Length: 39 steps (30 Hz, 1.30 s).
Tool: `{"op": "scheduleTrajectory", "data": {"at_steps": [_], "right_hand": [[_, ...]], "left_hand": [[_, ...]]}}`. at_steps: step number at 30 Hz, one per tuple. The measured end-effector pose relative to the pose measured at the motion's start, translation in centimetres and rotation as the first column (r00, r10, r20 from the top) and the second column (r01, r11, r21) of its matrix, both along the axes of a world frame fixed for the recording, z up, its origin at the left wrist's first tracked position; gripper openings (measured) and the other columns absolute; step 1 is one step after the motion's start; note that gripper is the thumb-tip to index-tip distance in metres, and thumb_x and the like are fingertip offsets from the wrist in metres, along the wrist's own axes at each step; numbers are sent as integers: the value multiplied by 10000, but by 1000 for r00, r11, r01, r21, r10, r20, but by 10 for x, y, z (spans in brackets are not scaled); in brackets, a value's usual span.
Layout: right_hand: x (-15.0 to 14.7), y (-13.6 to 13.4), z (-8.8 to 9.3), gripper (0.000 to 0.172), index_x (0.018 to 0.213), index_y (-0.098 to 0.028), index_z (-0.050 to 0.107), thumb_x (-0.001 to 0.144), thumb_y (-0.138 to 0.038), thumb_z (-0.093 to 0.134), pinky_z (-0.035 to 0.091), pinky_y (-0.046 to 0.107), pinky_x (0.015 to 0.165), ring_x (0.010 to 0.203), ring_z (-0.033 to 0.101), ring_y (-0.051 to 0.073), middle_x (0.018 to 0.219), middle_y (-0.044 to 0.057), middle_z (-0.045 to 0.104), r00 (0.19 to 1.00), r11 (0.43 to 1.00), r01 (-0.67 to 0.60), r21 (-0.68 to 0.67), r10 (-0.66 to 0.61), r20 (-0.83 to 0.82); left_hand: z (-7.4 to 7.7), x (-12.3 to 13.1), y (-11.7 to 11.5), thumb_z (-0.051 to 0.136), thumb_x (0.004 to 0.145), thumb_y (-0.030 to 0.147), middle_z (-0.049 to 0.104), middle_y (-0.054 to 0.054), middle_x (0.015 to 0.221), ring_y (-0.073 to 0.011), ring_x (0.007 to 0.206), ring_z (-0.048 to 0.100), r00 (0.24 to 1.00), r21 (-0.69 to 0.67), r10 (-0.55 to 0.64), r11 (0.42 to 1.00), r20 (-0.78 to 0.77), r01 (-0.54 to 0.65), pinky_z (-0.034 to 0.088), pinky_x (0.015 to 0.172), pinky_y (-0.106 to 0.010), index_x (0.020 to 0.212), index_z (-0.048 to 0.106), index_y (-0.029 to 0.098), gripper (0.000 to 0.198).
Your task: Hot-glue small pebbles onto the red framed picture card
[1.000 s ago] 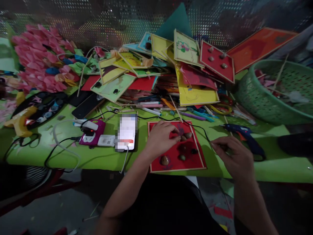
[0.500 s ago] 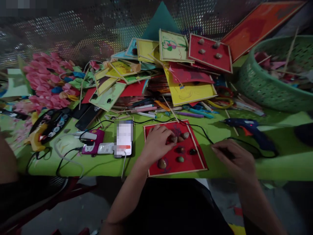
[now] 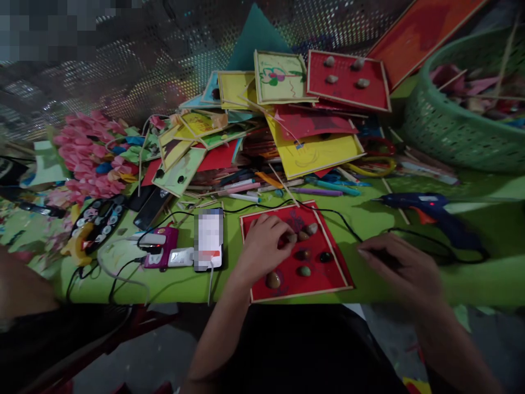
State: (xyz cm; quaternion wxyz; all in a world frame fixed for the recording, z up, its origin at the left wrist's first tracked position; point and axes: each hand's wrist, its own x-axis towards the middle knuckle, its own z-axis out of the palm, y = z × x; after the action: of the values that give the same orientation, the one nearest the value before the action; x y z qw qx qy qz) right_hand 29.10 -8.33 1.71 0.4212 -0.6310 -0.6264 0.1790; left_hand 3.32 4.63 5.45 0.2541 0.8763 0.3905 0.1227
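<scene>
A red board (image 3: 262, 293) with pale stick edging lies in front of me on the green table cover. Over its upper left part is my left hand (image 3: 268, 238), fingers curled and pinching a small stone (image 3: 291, 238). Beside that stone lie brown stones (image 3: 311, 229). Lower on the board are a tan stone (image 3: 273, 280), a green stone (image 3: 304, 271), a reddish stone (image 3: 305, 254) and a black stone (image 3: 325, 256). My right hand (image 3: 402, 268) hovers right of the board, closed, near a black cable (image 3: 344, 224); anything between its fingers is hidden.
A blue glue gun (image 3: 430, 205) lies at the right, below a green basket (image 3: 463, 131). Stick-framed pictures (image 3: 315, 153) and pens pile up behind. A phone (image 3: 209, 241) and a purple power strip (image 3: 166, 249) sit left. Another person's arm (image 3: 24, 284) shows at far left.
The view has tilted and shifted slightly. My left hand stays at the small stone on the board, and my right hand remains closed to the right of the board.
</scene>
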Motion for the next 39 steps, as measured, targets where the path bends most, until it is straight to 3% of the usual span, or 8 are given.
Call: {"op": "scheduleTrajectory", "data": {"at_steps": [7,17,22,25,27,29,35,39], "right_hand": [[-3,2,4,35,907,-253,693,914,-249,659,475,279,647,720,632,176,845,18,679,999,1000,-11,-18,11,-43],[-1,0,2,49,915,-260,704,915,-291,666,488,323,671,753,639,205,845,36,684,996,999,43,-4,-43,-83],[-1,-8,6,103,925,-244,704,911,-341,674,485,311,694,786,627,197,877,38,676,953,964,262,39,-252,-167],[16,-13,7,152,972,-227,717,896,-356,694,479,318,741,820,621,199,936,46,680,874,880,467,82,-446,-193],[34,-16,7,202,991,-214,726,877,-381,707,475,328,743,798,609,202,923,49,674,808,802,587,109,-572,-140],[52,-18,8,237,1000,-200,731,868,-394,704,477,331,739,789,604,206,904,53,670,777,768,627,129,-628,-38],[81,-15,10,333,1045,-185,720,873,-466,666,477,323,741,792,617,210,920,68,677,752,764,640,80,-644,142],[95,-8,7,419,1063,-205,709,840,-557,661,427,321,665,710,605,210,868,65,702,771,760,629,-162,-584,253]], "left_hand": [[6,1,-1,600,915,248,667,-32,923,-222,977,560,999,-3,12,1000,-30,-12,426,876,-369,878,687,230,96],[11,1,3,683,893,280,715,-25,1102,-227,1106,582,997,-25,62,998,53,-61,420,993,-380,1086,666,240,198],[29,13,-2,625,934,294,714,-37,1119,-236,1083,605,1000,-1,-14,1000,17,14,423,979,-403,1087,655,241,164],[32,24,-2,619,933,311,706,-52,1132,-253,1081,604,995,29,-61,998,-77,64,427,957,-413,1094,646,229,183],[30,33,1,631,920,316,703,-56,1114,-261,1067,602,988,61,-78,994,-137,87,429,937,-413,1070,643,222,178],[25,40,4,635,909,317,698,-66,1093,-270,1045,598,978,99,-81,990,-190,101,434,904,-413,1041,639,212,169],[14,54,9,638,886,313,674,-97,1058,-280,1000,591,959,150,-60,983,-278,105,445,835,-403,938,610,195,132],[12,56,8,633,878,279,671,-92,1034,-274,998,587,962,130,-61,987,-265,99,450,849,-401,917,596,194,100]]}}
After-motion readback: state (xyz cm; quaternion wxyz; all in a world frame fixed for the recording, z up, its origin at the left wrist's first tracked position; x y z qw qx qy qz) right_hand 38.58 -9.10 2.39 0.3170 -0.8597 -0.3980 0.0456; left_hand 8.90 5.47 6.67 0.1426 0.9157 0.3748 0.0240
